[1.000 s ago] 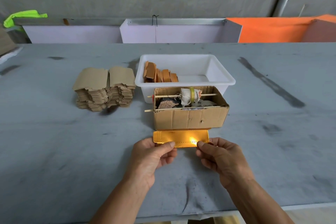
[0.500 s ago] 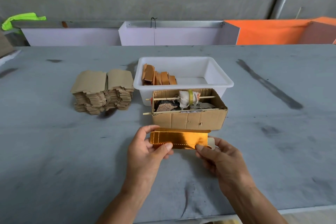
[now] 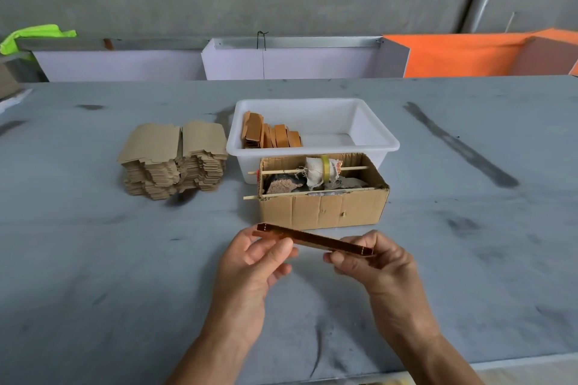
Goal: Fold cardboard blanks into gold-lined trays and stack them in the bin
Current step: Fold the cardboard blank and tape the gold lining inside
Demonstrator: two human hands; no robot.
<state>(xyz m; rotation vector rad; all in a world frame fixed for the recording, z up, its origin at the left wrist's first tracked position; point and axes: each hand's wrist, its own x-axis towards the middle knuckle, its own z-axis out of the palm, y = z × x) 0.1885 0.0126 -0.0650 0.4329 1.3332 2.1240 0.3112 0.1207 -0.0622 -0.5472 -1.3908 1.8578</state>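
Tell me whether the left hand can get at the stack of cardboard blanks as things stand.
Probably not at once: the left hand pinches one end of the gold-lined piece. The bare table between it and the stack of blanks shows nothing in the way.

The folded blank [image 3: 316, 240] pinched between the left hand [image 3: 250, 262] and the right hand [image 3: 380, 266] was thin card with a glossy, gold foil face that caught the light. At ten o'clock from it the stack of blanks [image 3: 173, 159] showed matt, brown, rough-edged cardboard. At twelve o'clock the bin [image 3: 369, 122] was smooth white plastic with a slight sheen, and the trays [image 3: 272, 136] in it looked matt orange-brown card. The box [image 3: 322, 209] was creased corrugated cardboard, crossed by pale wooden sticks [image 3: 281, 171], with frayed white cloth [image 3: 314, 173] inside. The table [image 3: 93, 259] was dull grey, scuffed and stained.
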